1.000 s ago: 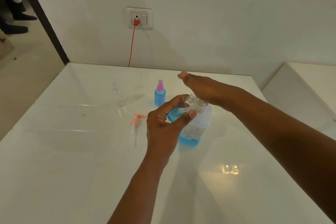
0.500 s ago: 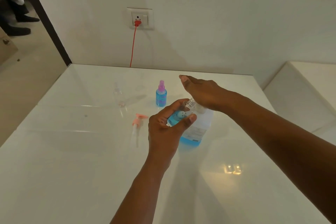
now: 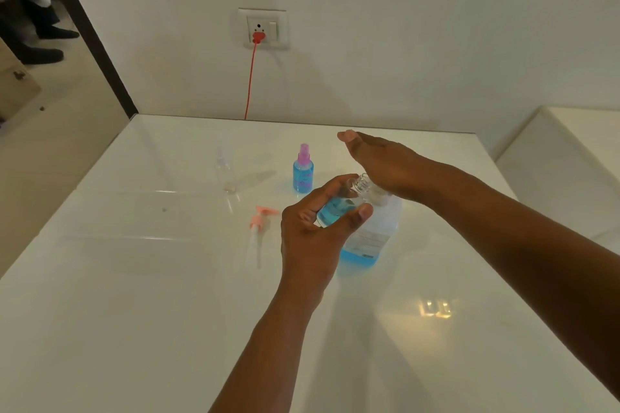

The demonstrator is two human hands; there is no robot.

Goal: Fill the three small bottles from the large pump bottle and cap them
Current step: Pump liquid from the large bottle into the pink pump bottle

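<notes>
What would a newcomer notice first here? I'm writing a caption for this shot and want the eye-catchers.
Mid-table, the left hand grips a tilted small bottle of blue liquid, its open threaded neck up, against the large bottle, while the right hand lies flat over the large bottle's top. Behind stands a capped blue spray bottle; a pink pump head lies to the left. An orange cord hangs from the wall socket.

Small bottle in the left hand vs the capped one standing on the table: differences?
The held small bottle is uncapped, its threaded neck bare; the standing small bottle wears a pink spray cap. The held one is tilted in the left hand beside the large bottle; the standing one is upright, untouched. Both hold blue liquid.
</notes>
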